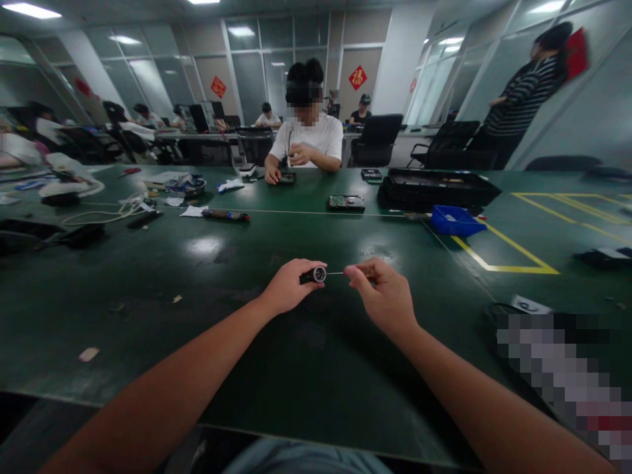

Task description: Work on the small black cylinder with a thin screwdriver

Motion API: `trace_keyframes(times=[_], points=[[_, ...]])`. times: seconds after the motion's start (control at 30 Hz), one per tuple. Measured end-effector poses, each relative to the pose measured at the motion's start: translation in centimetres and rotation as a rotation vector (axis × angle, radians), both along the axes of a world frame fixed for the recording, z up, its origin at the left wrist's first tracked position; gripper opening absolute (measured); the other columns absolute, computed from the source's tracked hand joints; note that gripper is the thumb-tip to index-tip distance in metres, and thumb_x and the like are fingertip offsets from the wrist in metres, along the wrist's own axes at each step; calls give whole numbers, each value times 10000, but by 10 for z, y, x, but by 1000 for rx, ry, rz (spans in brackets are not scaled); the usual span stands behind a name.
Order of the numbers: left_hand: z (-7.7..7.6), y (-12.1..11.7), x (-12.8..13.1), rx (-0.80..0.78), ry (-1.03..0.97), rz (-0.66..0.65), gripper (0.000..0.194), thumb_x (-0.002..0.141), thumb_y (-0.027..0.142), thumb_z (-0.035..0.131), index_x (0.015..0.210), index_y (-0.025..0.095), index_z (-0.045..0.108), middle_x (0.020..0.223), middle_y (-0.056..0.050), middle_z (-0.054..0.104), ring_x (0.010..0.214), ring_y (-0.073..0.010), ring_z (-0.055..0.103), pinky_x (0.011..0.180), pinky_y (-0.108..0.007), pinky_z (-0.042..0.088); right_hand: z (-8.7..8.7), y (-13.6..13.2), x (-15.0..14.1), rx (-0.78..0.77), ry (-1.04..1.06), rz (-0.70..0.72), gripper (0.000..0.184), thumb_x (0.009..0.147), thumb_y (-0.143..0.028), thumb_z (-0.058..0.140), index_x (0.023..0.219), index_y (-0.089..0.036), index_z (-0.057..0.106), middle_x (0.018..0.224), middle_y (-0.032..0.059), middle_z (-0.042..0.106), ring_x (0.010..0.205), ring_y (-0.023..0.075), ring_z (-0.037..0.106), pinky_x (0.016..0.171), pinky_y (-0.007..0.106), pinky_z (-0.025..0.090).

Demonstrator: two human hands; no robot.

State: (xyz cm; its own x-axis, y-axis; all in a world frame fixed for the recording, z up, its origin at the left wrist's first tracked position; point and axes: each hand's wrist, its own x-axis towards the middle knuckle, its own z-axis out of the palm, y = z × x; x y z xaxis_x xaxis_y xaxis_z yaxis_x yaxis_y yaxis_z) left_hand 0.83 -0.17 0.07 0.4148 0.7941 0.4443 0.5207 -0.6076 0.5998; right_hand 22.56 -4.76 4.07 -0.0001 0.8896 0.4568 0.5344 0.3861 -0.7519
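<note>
My left hand (289,284) is closed around a short black cylinder (319,274) with a silvery ring at its end, which faces me. The inside of that end is too small to make out. To the right, my right hand (385,289) pinches a thin metal rod (334,273), like a slim screwdriver's shaft. Its tip points left and meets the cylinder's side or rim; I cannot tell which. Fingers hide the rod's other end. Both hands are just above the green table (306,368), near its middle.
Across the table a person (309,141) works on a small dark device. Nearer lie a hard drive (346,203), a blue tray (455,220), a black case (437,189) and a dark electric screwdriver (226,215). A blurred-out object (563,375) lies near my right arm.
</note>
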Motion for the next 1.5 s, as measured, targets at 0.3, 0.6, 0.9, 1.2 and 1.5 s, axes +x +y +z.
trace_keyframes(times=[0.3,0.6,0.9,1.2,1.5], points=[[-4,3,-1,-9,-33,19,367,850,293,729,1211,248,673,1165,-49,700,1101,-233,628,995,-407,463,-3,-2,0,33,16,182,178,935,-315,576,1092,-251,628,979,49,724,868,217,697,802,368,530],[-3,3,-1,-11,-32,13,360,839,254,735,1194,244,678,1161,-47,701,1099,-226,632,998,-398,464,-1,-3,-1,-14,-86,125,244,1000,-363,443,1022,-238,650,697,-6,618,611,170,587,587,306,407],[-2,2,-1,-20,-34,-1,368,846,260,730,1209,242,673,1175,-47,699,1109,-223,629,1003,-406,463,-6,-3,-1,-51,13,153,237,991,-380,465,1146,-244,581,817,19,652,728,194,642,670,334,474],[-3,2,0,-20,-23,5,374,832,244,742,1201,252,678,1169,-45,700,1104,-227,633,1004,-406,465,-9,2,-2,-66,124,131,264,965,-469,532,990,-228,636,806,31,689,741,197,666,703,340,502],[-3,2,-1,-16,-27,10,367,842,244,733,1204,245,673,1172,-37,698,1098,-209,632,995,-380,465,-5,0,-1,-78,115,160,159,946,-320,513,1017,-237,629,805,14,665,745,189,642,669,314,469]])
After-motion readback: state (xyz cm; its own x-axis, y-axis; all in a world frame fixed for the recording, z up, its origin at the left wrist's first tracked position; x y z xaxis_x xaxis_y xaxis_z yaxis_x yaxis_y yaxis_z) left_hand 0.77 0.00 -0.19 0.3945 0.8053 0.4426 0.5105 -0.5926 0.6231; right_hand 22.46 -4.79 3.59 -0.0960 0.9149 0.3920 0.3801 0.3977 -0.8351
